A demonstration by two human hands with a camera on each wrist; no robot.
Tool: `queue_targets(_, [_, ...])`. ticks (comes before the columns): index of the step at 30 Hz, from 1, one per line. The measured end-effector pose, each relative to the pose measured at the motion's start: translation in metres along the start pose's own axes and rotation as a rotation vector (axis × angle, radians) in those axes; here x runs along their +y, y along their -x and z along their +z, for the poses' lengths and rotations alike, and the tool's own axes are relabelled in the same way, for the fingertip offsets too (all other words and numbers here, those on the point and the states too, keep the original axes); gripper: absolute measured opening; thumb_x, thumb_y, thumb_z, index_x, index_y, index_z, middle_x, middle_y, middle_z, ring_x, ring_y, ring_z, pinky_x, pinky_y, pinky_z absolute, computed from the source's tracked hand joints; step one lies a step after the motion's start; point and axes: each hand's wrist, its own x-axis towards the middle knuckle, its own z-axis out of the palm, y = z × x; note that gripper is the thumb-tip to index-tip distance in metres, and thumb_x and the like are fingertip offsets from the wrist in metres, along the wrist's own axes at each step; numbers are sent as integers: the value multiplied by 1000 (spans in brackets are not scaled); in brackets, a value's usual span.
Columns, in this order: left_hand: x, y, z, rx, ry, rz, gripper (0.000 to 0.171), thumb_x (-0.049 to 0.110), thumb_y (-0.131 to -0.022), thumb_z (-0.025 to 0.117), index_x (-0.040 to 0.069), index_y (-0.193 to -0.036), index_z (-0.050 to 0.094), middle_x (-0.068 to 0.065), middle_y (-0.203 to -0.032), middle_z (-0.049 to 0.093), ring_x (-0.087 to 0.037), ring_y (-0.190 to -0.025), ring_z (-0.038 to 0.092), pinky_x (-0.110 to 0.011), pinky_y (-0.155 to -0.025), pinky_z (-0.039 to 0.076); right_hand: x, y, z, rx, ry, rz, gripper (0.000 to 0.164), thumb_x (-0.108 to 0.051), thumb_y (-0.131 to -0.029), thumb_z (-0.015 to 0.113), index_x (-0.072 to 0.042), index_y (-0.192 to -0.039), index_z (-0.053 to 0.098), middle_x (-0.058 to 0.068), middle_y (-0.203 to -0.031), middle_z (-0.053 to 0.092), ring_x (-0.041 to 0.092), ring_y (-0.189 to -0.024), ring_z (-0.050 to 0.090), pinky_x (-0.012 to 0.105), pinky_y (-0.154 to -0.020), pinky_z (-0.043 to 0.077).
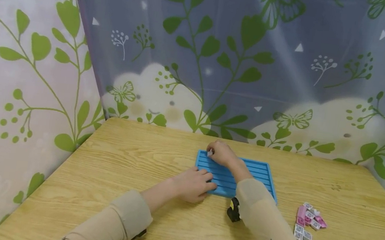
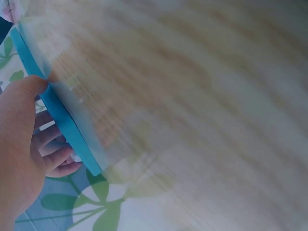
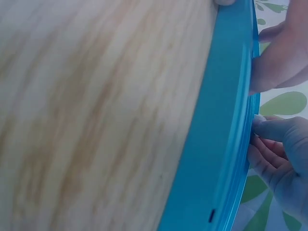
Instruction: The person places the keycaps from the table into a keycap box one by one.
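Observation:
A blue ridged tray (image 1: 222, 175) lies on the table in front of me. At its back left corner my right hand (image 1: 224, 154) pinches a small white tile (image 1: 210, 153) between thumb and fingertips. In the right wrist view the right hand (image 3: 288, 159) has its fingertips right at the tray's grooves. My left hand (image 1: 194, 184) holds the tray's front left edge, its fingers over the ridges. From the left wrist, the left thumb (image 2: 36, 85) shows against the blue rim (image 2: 65, 118). The left hand partly hides the tray's front left corner.
Right of the tray lies a loose heap of small tiles (image 1: 299, 231), white with printed faces and pink sides. A black wrist camera (image 1: 234, 210) hangs below the right cuff. Patterned cloth (image 1: 192, 56) hangs behind the wooden table (image 1: 133, 141).

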Motion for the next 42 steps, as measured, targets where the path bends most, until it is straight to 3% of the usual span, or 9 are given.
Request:
queue_targets(14, [-1, 0, 2, -9, -3, -2, 36, 37, -96, 45, 24, -128, 52, 0, -116, 52, -15, -102, 49, -33, -82, 43, -4, -3, 0, -10, -10, -9, 20, -3, -87, 60, 2, -106, 66, 14, -99, 63, 28, -90, 59, 37, -77, 48])
queue_targets(26, [-1, 0, 2, -5, -7, -3, 36, 37, -95, 46, 24, -129, 51, 0, -115, 52, -15, -101, 49, -33, -81, 43, -7, -5, 3, 0, -2, -20, 19, -4, -87, 61, 2, -105, 66, 13, -93, 62, 24, -81, 57, 35, -71, 47])
queue_targets(42, [0, 0, 4, 6, -3, -5, 35, 37, -95, 46, 24, -127, 53, 0, -113, 53, -14, -99, 50, -32, -80, 42, -14, -7, 5, -18, 25, 49, 22, -6, -89, 56, -7, -109, 66, 9, -98, 64, 21, -80, 59, 35, -68, 47])
